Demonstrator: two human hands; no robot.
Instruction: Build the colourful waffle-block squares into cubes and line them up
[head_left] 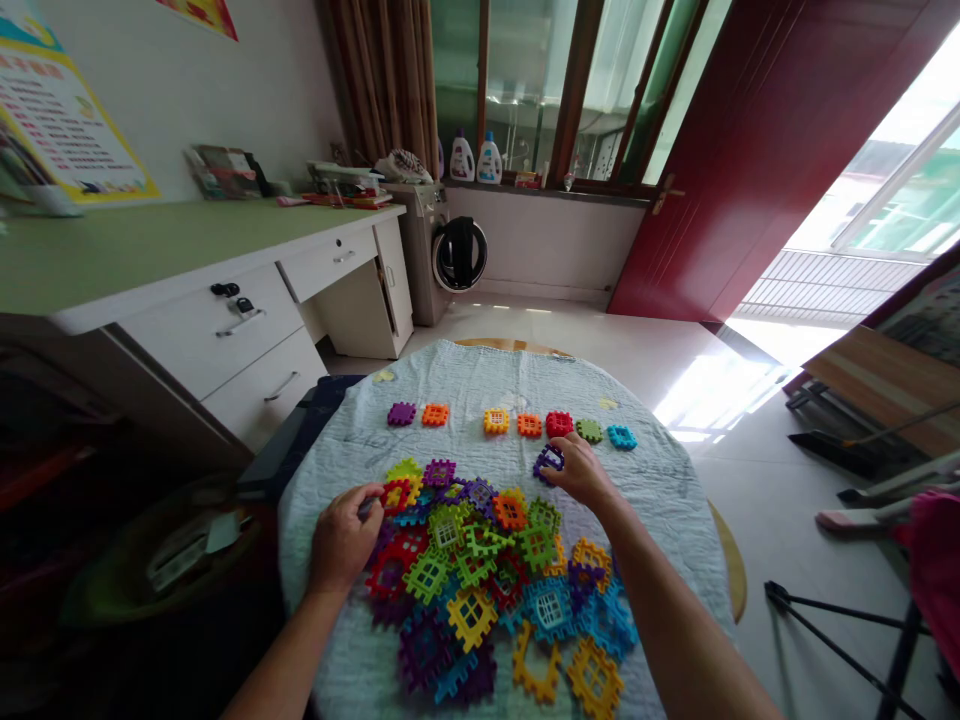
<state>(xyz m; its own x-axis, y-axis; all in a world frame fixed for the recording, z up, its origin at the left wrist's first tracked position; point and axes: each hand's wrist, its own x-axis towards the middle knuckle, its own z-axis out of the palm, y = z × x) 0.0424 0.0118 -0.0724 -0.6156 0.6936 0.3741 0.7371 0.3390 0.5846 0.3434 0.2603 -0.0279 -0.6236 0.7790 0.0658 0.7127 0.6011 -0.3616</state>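
My right hand [582, 470] reaches over the round table with its fingers closed on a dark purple window-frame building block [550, 461], just in front of a row of blocks. My left hand [343, 535] is at the left edge of a heap of mixed notched blocks, fingers curled together. A small dark thing shows between its thumb and forefinger, too little to name. Its fingertips come up to a red block [396, 496]. In the heap are green blocks [448, 527], blue blocks [550, 607] and yellow blocks [472, 618], overlapping one another.
The spaced row runs from a purple block [401, 413] to a light blue block [622, 437], with a red block [559, 424] between. A pale cloth [480, 375] covers the table. Left stands a desk [187, 245]; a black tripod leg [825, 605] is at right.
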